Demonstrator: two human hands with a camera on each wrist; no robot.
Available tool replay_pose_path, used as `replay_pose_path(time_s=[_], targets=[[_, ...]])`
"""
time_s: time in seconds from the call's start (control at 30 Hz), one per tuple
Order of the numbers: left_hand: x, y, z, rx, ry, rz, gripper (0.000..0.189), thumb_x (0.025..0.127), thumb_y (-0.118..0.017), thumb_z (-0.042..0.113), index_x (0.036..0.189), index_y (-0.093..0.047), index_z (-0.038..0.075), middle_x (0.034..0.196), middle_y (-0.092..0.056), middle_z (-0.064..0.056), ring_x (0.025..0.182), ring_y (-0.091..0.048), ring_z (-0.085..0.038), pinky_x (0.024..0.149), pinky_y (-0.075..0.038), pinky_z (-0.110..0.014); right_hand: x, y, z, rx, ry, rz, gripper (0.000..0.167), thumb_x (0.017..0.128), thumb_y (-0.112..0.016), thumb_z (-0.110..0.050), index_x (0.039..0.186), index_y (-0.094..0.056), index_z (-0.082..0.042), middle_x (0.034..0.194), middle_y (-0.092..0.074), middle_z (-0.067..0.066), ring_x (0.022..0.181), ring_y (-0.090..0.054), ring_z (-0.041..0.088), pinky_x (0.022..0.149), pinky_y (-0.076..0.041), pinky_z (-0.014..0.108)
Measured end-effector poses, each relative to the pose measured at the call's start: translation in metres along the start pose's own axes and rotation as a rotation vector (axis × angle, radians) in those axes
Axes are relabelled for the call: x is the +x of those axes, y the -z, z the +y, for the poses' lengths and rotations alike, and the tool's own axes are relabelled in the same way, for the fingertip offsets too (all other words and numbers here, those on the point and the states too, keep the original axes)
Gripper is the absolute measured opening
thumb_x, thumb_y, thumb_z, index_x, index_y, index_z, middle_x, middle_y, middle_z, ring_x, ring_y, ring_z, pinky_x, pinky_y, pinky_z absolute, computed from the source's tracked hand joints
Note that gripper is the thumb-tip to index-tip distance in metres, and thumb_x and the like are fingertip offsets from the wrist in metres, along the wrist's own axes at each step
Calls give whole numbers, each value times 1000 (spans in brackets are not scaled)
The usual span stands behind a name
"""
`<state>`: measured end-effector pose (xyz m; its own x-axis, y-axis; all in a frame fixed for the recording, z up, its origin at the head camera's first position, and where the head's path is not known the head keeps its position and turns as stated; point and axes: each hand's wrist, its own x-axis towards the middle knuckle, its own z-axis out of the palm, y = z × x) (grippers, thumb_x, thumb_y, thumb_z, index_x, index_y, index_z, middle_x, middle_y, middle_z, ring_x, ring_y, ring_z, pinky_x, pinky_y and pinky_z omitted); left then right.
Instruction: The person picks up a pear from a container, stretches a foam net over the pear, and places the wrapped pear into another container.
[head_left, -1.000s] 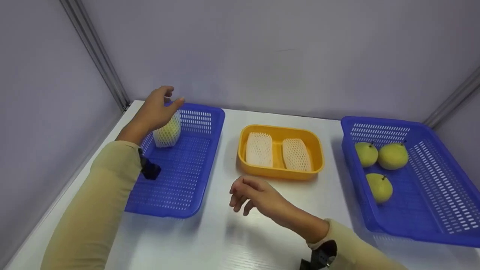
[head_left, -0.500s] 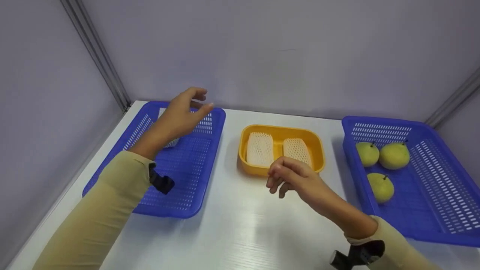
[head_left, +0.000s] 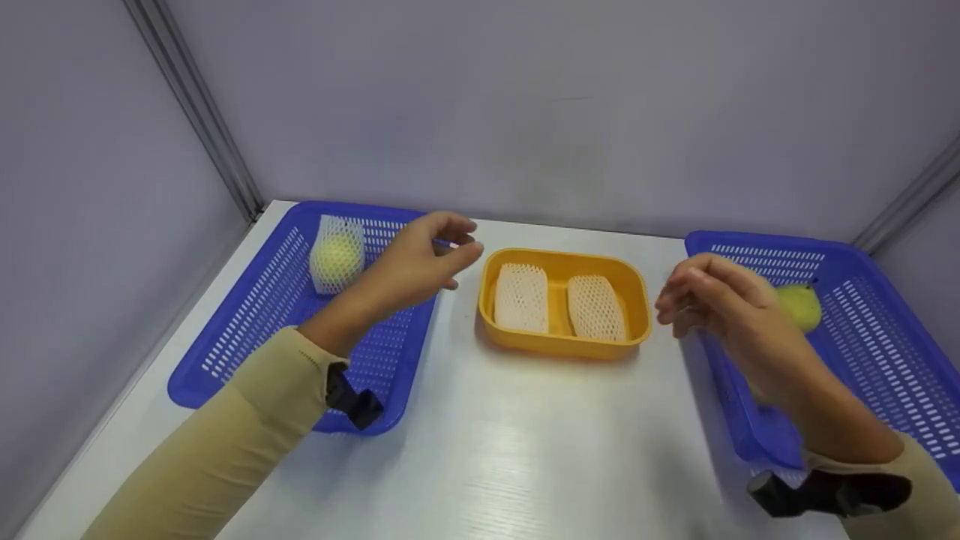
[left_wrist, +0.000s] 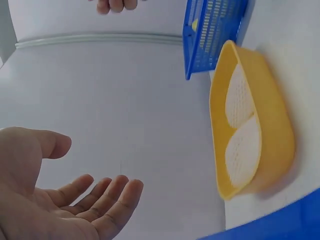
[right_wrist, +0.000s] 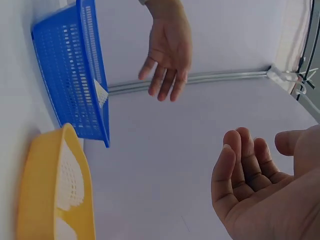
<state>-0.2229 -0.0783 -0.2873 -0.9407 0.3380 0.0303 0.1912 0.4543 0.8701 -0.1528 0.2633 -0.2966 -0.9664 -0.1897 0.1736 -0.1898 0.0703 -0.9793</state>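
My left hand (head_left: 420, 262) hovers over the right rim of the left blue basket (head_left: 225, 349), fingers relaxed and holding nothing. In that basket a pear in a white foam net (head_left: 337, 259) stands at the back. My right hand (head_left: 739, 315) is above the left wall of the right blue basket (head_left: 832, 244), its fingers loosely bent with nothing in them. Behind it a green pear (head_left: 799, 306) shows; other pears there are mostly hidden by the hand. Between the hands sits a yellow tray (head_left: 562, 346) with two white foam nets, one on the left (head_left: 522, 298) and one on the right (head_left: 596, 307).
All containers stand on a white table (head_left: 525, 450). A pale wall (head_left: 570, 112) closes off the back, with metal posts (head_left: 195, 105) at the corners. Both baskets have raised slotted walls.
Both hands have moved to the right. The left has come away from the netted pear toward the yellow tray; the right has gone from in front of the tray to the right basket.
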Motion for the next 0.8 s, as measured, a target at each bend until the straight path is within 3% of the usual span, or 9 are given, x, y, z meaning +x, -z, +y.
replay_pose_path(time_s=[0.1,0.3,0.37,0.6,0.8], targets=[[-4,-18,6,-63,2,-65,39,104,-61,23,137,-55,3,127,-62,-12,112,-65,-25,79,-61,-32,0,20,-3,32,45,58,24,110,-46,-14,104,-61,4,91,-68,14,82,-67,24,71,-59,26],[-12,-53,13,-156,12,-186,35,102,-62,19,133,-58,1,119,-65,-12,105,-66,-25,75,-62,-34,10,69,8,244,241,-14,24,109,-38,0,105,-60,6,94,-70,15,85,-69,22,69,-58,27],[-14,-62,14,-162,29,-221,36,102,-63,20,132,-59,2,117,-66,-10,102,-66,-22,74,-62,-34,13,83,12,281,271,9,23,108,-38,3,105,-61,7,93,-70,15,84,-70,23,68,-59,26],[-19,-93,19,-265,69,-307,35,102,-65,21,130,-60,0,111,-66,-9,99,-69,-25,69,-62,-33,19,128,17,215,237,201,11,105,-53,-2,104,-60,5,92,-71,13,82,-70,20,65,-59,24],[-19,-124,20,-386,132,-376,35,102,-66,23,129,-59,1,112,-65,-7,99,-69,-22,72,-63,-37,27,163,29,95,194,387,13,103,-60,-12,105,-60,1,93,-71,7,82,-68,15,63,-56,20]])
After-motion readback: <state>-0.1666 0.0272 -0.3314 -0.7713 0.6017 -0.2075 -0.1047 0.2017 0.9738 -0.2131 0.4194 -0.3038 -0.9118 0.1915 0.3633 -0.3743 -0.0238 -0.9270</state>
